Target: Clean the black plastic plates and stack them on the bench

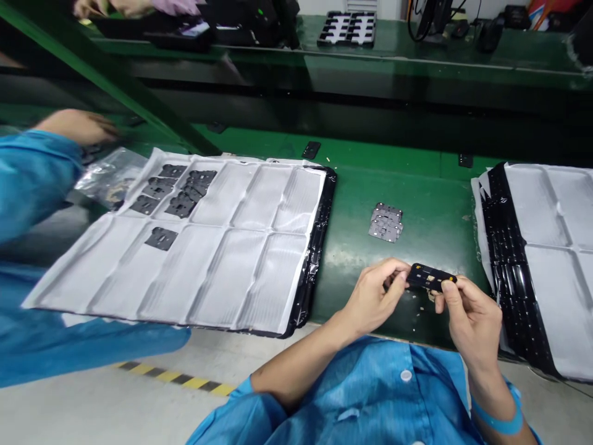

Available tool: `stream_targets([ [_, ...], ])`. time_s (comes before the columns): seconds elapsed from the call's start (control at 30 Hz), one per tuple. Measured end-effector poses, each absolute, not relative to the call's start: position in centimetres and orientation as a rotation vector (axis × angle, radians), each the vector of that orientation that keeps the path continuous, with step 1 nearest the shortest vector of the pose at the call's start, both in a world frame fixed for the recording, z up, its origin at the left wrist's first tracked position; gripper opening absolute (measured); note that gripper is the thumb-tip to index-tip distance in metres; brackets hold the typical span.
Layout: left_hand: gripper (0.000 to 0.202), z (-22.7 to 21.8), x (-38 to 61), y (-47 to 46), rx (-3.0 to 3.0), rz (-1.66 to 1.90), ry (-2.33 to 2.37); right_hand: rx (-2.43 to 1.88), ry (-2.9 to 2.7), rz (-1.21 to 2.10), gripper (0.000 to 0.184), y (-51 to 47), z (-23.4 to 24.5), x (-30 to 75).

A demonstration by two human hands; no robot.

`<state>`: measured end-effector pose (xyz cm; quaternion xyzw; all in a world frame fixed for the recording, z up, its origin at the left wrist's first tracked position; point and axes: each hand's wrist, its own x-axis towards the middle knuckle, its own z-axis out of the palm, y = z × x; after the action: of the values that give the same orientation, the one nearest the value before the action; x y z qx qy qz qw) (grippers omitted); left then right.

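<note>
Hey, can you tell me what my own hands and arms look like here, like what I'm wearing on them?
Your left hand and right hand are both without gloves. The left sleeve is blue cloth, ending partway up and leaving the forearm below it bare. A plain, smooth blue band circles your right forearm.

The held piece (432, 276) is black with small yellow spots. The desk (354, 266) is green, the shirt (375, 389) is blue, the floor tape (173, 376) has yellow-black stripes.
</note>
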<state>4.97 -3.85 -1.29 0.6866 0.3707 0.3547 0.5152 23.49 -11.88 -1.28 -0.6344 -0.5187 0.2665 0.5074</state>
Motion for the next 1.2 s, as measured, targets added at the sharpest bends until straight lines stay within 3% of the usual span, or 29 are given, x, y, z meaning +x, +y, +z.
stream_targets([
  [0.23,0.032,-0.7,5.6,-3.6,1.559,0.901,0.833,-1.560,-1.272,0.543,0.040,-11.5,-1.3,23.1],
  [0.5,0.015,-1.2,6.0,-2.7,1.332,0.865,0.961,-1.574,-1.300,0.512,0.042,-10.9,-1.0,21.6],
  [0.93,0.042,-1.0,6.4,-3.8,1.213,0.815,0.839,-1.537,-1.248,0.545,0.039,-12.3,-1.7,21.9],
  [1.2,0.036,-1.3,6.1,-4.3,1.176,0.849,0.796,-1.533,-1.230,0.596,0.038,-12.5,-2.0,21.8],
])
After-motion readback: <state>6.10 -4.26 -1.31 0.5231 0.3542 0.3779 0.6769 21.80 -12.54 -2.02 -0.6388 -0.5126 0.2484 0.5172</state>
